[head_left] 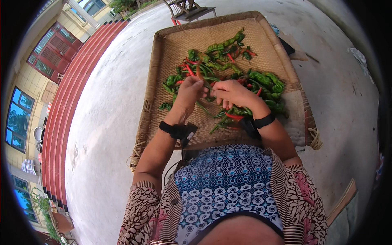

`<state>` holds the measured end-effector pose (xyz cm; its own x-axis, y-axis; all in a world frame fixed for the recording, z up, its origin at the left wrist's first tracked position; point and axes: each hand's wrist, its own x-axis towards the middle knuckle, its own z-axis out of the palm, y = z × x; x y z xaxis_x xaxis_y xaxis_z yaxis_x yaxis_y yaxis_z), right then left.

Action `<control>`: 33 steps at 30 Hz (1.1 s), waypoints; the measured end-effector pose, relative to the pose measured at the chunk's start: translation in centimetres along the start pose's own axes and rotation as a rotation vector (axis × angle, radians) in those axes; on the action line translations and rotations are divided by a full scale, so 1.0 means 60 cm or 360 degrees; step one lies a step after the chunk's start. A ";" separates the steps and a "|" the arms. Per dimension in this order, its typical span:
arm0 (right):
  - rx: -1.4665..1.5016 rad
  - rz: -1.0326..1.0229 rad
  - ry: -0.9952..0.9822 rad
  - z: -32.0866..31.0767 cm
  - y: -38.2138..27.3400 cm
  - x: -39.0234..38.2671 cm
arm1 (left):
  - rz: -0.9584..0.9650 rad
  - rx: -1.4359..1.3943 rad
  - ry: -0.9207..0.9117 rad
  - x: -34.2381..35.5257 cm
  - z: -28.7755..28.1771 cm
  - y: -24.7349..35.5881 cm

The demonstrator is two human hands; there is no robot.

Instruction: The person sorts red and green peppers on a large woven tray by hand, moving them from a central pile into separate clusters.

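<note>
My left hand (190, 92) is closed on an orange-brown pepper (199, 70) held upright over a woven tray (167, 51). My right hand (232, 93) is just beside it, fingers curled at the pepper's lower end; whether they grip it is hard to make out. Beneath and around both hands lie several green peppers (261, 81), some wrinkled, mixed with red chillies (234, 116). Dark bands with small devices (177, 131) sit on both wrists.
A wooden chair (190, 14) stands beyond the tray on the concrete yard (102, 118). Red steps (69, 114) and a building (20, 118) are to the left, with a plant pot (61, 220) at lower left. Boards (343, 204) lie at lower right.
</note>
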<state>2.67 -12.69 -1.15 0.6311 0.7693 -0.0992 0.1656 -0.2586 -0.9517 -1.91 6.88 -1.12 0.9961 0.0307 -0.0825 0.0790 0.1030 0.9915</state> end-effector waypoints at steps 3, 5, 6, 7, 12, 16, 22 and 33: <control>0.0283 -0.0448 0.0601 0.001 0.016 0.010 | 0.0096 -0.0227 0.0476 0.014 -0.024 0.015; 0.0422 -0.0504 0.0738 -0.016 0.019 0.014 | 0.0302 0.0149 0.0843 0.036 -0.048 0.005; 0.0562 -0.0553 0.0884 -0.024 0.022 0.013 | 0.0500 0.0534 0.1195 0.038 -0.051 0.007; 0.0678 -0.0562 0.0952 -0.028 0.024 0.011 | 0.0470 0.0791 0.0992 0.036 -0.054 0.009; 0.0689 -0.0605 0.1138 -0.035 0.017 0.004 | 0.0396 0.1478 -0.0349 0.056 -0.007 -0.013; 0.0644 -0.0608 0.1072 -0.030 0.011 -0.001 | 0.0969 0.2148 -0.0463 0.054 0.042 -0.029; 0.0669 -0.0574 0.0989 -0.029 0.020 0.006 | 0.0890 0.2574 -0.0541 0.067 0.048 -0.038; 0.0610 -0.0593 0.0946 -0.036 0.028 0.006 | 0.1216 0.2354 -0.0276 0.008 -0.001 0.029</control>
<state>4.78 -14.10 -2.13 0.9018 0.2971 0.3137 0.2414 0.2557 -0.9361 -1.28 7.14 0.58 0.8046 -0.4852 0.3425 -0.5280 -0.8484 0.0384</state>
